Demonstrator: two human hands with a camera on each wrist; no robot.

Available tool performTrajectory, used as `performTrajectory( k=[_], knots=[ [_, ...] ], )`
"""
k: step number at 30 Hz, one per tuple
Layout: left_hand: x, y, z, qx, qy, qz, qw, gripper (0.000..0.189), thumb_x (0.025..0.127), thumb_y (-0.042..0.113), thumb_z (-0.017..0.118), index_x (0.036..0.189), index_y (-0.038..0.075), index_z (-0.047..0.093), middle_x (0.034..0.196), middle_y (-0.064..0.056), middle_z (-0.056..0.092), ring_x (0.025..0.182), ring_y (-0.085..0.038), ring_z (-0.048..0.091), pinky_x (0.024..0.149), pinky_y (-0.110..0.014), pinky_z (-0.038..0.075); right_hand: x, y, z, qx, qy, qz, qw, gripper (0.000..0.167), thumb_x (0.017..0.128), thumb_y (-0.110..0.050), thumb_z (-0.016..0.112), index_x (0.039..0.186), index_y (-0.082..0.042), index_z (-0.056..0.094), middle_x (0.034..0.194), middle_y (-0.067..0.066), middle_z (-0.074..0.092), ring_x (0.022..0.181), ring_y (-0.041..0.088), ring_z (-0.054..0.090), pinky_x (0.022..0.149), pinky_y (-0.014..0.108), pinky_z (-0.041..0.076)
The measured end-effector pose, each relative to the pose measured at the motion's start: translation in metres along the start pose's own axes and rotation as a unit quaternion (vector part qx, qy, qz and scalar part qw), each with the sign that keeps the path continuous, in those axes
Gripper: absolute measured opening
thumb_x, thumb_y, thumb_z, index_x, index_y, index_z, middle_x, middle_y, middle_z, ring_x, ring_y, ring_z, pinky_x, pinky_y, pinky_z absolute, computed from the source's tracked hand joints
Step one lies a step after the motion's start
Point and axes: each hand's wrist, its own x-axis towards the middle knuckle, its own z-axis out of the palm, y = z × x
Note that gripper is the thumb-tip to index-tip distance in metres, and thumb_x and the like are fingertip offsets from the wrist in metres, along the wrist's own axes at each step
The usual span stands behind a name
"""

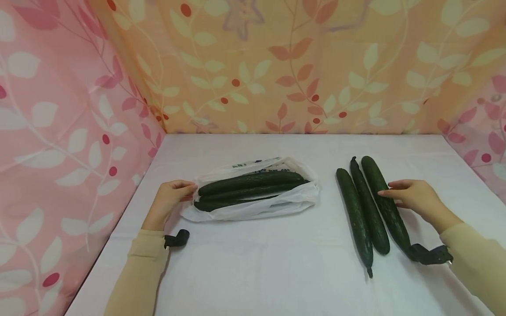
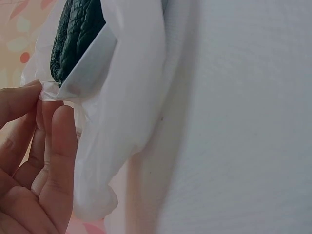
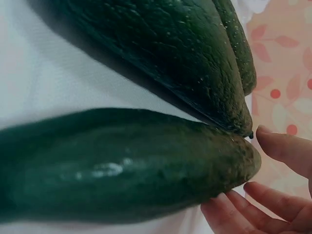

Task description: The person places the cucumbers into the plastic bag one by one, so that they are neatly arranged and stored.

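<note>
White plastic, thin and crumpled, makes up the bag (image 1: 253, 211) lying crosswise on the left half of the tabletop (image 1: 253, 267), its opening showing at least 2 bagged cucumbers (image 1: 253, 181). At its left end the left hand (image 1: 171, 195) pinches a bit of the film between thumb and fingertips, with no cucumber in its hold. To the right, 3 loose cucumbers lie side by side: the left cucumber (image 1: 356, 219), the middle cucumber (image 1: 368, 206) and the right cucumber (image 1: 384, 204). Over the far half of the right cucumber, the right hand (image 1: 415, 197) is spread, thumb apart from fingers; the right wrist view shows fingertips at the cucumber's side near its far end, not closed round it, though whether they press cannot be told. Each cucumber should handle as stiff and fairly heavy for its length, its glossy skin perhaps a little slippery and easily bruised; a grip round the thick middle would balance best, since the narrow ends could let it tip. The bag seems light and limp, best taken by its rim.
</note>
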Motion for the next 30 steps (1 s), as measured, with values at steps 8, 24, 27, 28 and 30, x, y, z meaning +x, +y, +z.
performTrajectory(
  k=[8, 24, 27, 28, 30],
  knots=[
    [-0.002, 0.001, -0.002, -0.006, -0.001, 0.003, 1.0, 0.044, 0.093, 0.022, 0.071, 0.118, -0.012, 0.063, 0.079, 0.014, 0.068, 0.076, -0.001, 0.065, 0.074, -0.016, 0.057, 0.005, -0.001, 0.002, -0.015, -0.014, 0.026, 0.9995, 0.08, 0.094, -0.042, 0.066, 0.134, 0.023, 0.042, 0.136, 0.045, 0.044, 0.1, 0.037, 0.071, 0.078, 0.036, 0.061],
    [-0.002, 0.001, -0.001, -0.008, 0.003, 0.002, 1.0, 0.045, 0.093, 0.025, 0.071, 0.119, -0.011, 0.063, 0.081, 0.013, 0.067, 0.077, -0.001, 0.065, 0.074, -0.017, 0.057, 0.013, 0.007, -0.006, 0.029, -0.061, 0.086, 0.994, 0.081, 0.091, -0.041, 0.069, 0.132, 0.024, 0.043, 0.118, 0.032, 0.063, 0.087, 0.01, 0.065, 0.083, 0.039, 0.06],
    [-0.002, 0.001, -0.001, -0.012, 0.0, 0.003, 0.9999, 0.044, 0.093, 0.023, 0.071, 0.119, -0.012, 0.063, 0.081, 0.013, 0.068, 0.077, -0.001, 0.065, 0.074, -0.017, 0.057, 0.012, 0.01, -0.007, 0.027, -0.07, 0.096, 0.9926, 0.084, 0.091, -0.045, 0.068, 0.134, 0.022, 0.042, 0.121, 0.031, 0.062, 0.09, 0.009, 0.065, 0.085, 0.039, 0.06],
    [-0.002, 0.0, 0.0, -0.014, 0.0, 0.003, 0.9999, 0.044, 0.093, 0.023, 0.071, 0.119, -0.012, 0.063, 0.081, 0.013, 0.068, 0.077, -0.001, 0.065, 0.074, -0.017, 0.057, 0.012, 0.011, -0.007, 0.03, -0.072, 0.095, 0.9924, 0.084, 0.091, -0.045, 0.068, 0.135, 0.022, 0.042, 0.124, 0.032, 0.06, 0.092, 0.011, 0.065, 0.085, 0.038, 0.06],
    [-0.002, 0.0, 0.0, -0.016, 0.001, 0.0, 0.9999, 0.042, 0.093, 0.022, 0.071, 0.117, -0.011, 0.064, 0.08, 0.013, 0.067, 0.076, -0.001, 0.065, 0.073, -0.017, 0.057, 0.011, 0.013, -0.008, 0.036, -0.078, 0.09, 0.9922, 0.084, 0.092, -0.044, 0.067, 0.135, 0.023, 0.041, 0.131, 0.037, 0.053, 0.097, 0.014, 0.064, 0.083, 0.035, 0.06]
  ],
)
